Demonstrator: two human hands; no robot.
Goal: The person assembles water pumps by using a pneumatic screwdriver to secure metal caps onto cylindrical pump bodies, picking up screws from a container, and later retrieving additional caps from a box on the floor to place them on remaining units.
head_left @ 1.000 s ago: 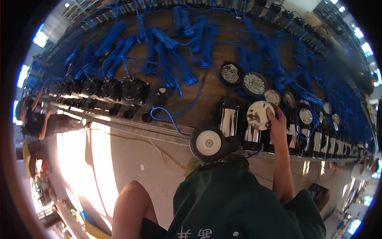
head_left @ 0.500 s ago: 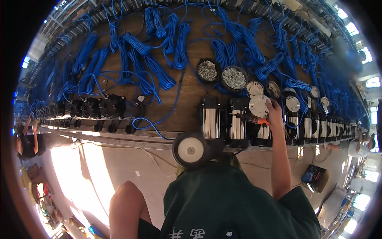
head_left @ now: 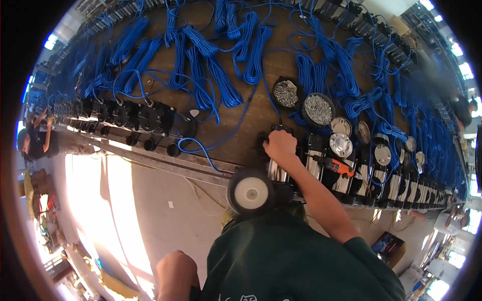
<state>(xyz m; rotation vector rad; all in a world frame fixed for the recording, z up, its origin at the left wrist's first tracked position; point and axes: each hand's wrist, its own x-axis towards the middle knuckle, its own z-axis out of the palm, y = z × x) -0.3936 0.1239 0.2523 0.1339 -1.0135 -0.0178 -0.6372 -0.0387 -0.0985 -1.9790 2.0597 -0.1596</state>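
Observation:
My right hand (head_left: 281, 146) reaches in from the lower right, fingers closed round the black top end of a pump (head_left: 277, 171) with a silver motor body. It is the leftmost of the right-hand row and stands at the bench's front edge. Beside it, an orange power screwdriver (head_left: 340, 167) lies across neighbouring pumps. A round silver metal cover (head_left: 341, 145) rests just above that tool, apart from my hand. Bare skin of my bent left arm (head_left: 176, 273) shows at the lower left; its hand is out of the picture.
Two black bowls of small metal parts (head_left: 318, 109) stand behind the pumps. Coiled blue cables (head_left: 258, 55) cover much of the bench. More black pumps (head_left: 150, 124) line the left edge. A black round part with a pale centre (head_left: 251, 193) sits below my hand. Other people are at both sides.
My right hand has let go of the round cover and moved left onto the leftmost pump of the row. The whole view has turned, shifting the bench things rightward.

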